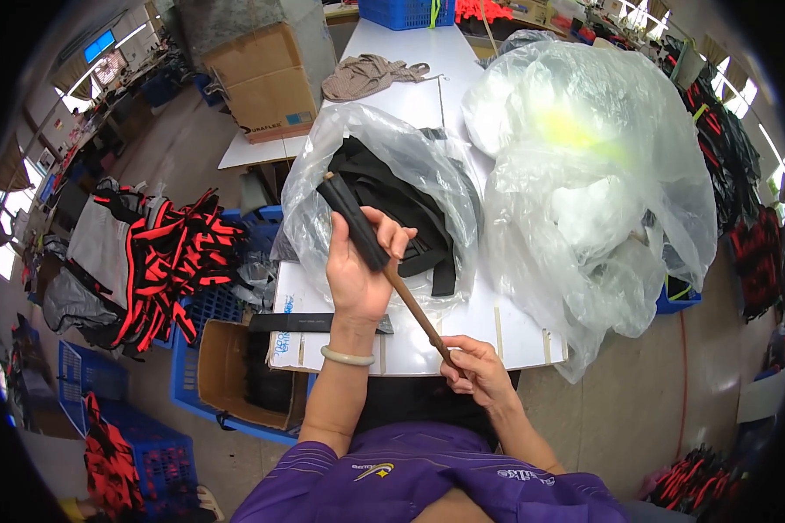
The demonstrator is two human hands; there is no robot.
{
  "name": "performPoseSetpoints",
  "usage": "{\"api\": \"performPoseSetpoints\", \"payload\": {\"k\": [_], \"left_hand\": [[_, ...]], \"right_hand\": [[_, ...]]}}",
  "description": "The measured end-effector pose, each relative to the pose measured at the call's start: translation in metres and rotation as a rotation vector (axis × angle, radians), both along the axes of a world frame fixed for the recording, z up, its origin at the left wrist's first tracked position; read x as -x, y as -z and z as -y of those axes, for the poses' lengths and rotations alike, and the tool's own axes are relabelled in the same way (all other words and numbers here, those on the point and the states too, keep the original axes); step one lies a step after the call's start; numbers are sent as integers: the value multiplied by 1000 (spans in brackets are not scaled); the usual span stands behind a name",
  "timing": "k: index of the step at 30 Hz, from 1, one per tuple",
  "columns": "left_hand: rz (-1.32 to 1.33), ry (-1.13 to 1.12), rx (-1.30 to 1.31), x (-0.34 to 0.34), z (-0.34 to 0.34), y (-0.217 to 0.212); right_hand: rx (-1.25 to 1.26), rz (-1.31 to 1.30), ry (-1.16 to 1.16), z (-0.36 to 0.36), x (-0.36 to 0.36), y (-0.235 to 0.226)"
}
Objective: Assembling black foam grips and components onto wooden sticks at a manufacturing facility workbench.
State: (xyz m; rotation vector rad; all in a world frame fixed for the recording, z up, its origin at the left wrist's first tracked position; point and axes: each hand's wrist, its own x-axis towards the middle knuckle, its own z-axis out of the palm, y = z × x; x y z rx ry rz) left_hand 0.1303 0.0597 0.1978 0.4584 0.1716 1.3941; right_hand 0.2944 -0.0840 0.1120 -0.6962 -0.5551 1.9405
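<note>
A wooden stick (417,312) runs slantwise in front of me, with a black fabric sleeve (355,225) around its upper part. My left hand (362,270) is closed about the sleeve's lower end, thumb on one side and fingers on the other. The bare lower end of the stick is pinched in my right hand (480,373), near the table's front edge. Beyond my left hand lies an open clear plastic bag (310,187) of black fabric strips (401,187). Beside my left wrist, a flat black strip (292,322) rests on the white table (515,336).
A large, filled clear plastic bag (584,192) covers the table's right side. Farther back are a checked cloth (366,77) and a cardboard box (262,78). An open carton (222,375) in a blue crate stands lower left, near piled red-and-black pieces (179,253).
</note>
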Motion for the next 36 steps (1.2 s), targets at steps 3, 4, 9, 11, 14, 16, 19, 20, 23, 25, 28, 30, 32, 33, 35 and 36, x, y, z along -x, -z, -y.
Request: {"api": "performPoseSetpoints", "payload": {"k": [3, 4, 9, 11, 14, 16, 19, 20, 23, 25, 28, 30, 32, 33, 35, 36], "left_hand": [[-104, -67, -41, 7, -1, 13], [-180, -130, -23, 7, -3, 17], [-422, -317, 24, -3, 2, 23], [-583, -447, -9, -5, 0, 27], [-592, -469, 12, -7, -4, 24], [-575, -463, 10, -9, -9, 24], [-545, -453, 31, -5, -18, 27], [-533, -452, 56, -1, -22, 29], [-461, -535, 135, 19, -45, 39], [-352, -646, 201, 46, -63, 51], [-214, -584, 280, 93, -76, 55], [-48, -262, 236, 106, -71, 57], [149, 81, 221, 93, -49, 53], [229, 201, 253, 81, -35, 48], [288, 380, 270, 63, -12, 43], [313, 447, 289, 56, -2, 42]], "right_hand": [[-54, 111, 18, 5, 6, -1], [-102, 211, 46, 4, 9, 0], [-51, 170, 116, 8, 17, 12], [16, 121, 128, 8, 18, 13], [80, 30, 130, 9, 19, 12], [76, 30, 129, 5, 21, 15], [79, 64, 112, -5, 18, 14], [86, 97, 94, -10, 15, 12], [9, 349, 76, -21, 7, -3], [-28, 451, 78, -19, 4, 3], [-122, 640, 98, -16, -9, 30], [-182, 970, 246, -25, -12, 38], [-342, 1260, 342, -49, -7, 51], [-519, 1367, 495, -61, 1, 57], [-634, 1626, 489, -80, 9, 49], [-689, 1629, 513, -86, 10, 43]]}}
